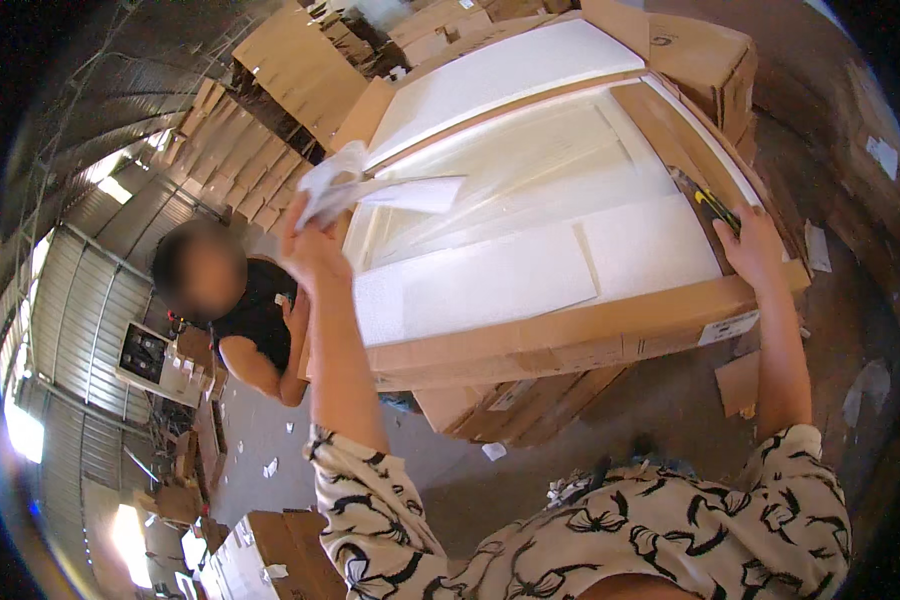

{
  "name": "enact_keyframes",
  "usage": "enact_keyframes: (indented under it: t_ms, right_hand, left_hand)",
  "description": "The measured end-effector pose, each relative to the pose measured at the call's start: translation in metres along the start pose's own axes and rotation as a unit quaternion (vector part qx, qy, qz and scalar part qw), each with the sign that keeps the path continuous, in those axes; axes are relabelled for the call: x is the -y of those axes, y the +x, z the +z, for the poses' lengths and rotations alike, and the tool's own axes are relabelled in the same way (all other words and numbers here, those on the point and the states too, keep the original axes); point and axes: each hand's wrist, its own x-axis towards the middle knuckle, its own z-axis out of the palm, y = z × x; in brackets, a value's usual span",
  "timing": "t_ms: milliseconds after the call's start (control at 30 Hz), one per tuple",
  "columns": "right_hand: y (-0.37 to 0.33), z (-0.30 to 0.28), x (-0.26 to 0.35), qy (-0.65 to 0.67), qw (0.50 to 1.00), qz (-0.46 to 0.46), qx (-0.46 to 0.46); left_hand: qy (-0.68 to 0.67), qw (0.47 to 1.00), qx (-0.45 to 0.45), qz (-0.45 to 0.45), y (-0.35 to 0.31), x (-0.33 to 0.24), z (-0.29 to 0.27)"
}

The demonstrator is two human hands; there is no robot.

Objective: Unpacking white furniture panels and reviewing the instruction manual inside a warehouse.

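My left hand is raised over the left side of a large opened cardboard carton. Its fingers are closed on a crumpled clear plastic bag, somewhat blurred, and a folded white paper sheet sticks out to the right from it. At the carton's right edge, my right hand grips a yellow and black utility knife. White foam sheets lie in the carton, beside a flat pale panel under clear plastic film.
A person in a dark top stands at the carton's left side. Stacked cardboard boxes fill the back left, and another box stands at the far right. Paper scraps litter the floor. More boxes stand at lower left.
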Motion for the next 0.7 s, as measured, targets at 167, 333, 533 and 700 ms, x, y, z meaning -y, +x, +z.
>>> enact_keyframes:
  t_ms: [167,333,533,700]
  right_hand:
    - [-0.004,-0.001,-0.02,0.013,0.999,0.008,-0.043]
    - [-0.004,-0.01,-0.011,0.004,0.999,0.013,0.038]
    - [-0.005,0.003,-0.008,0.012,0.999,-0.027,-0.03]
    - [-0.003,-0.006,-0.012,-0.021,0.999,0.011,0.032]
  left_hand:
    - [0.28,0.849,0.344,-0.287,-0.019,0.083,-0.058]
    - [0.684,0.695,0.208,-0.074,0.006,0.121,-0.158]
    - [0.8,0.567,0.195,0.004,0.093,0.17,-0.29]
    - [0.731,0.646,0.166,-0.145,0.083,0.186,-0.207]
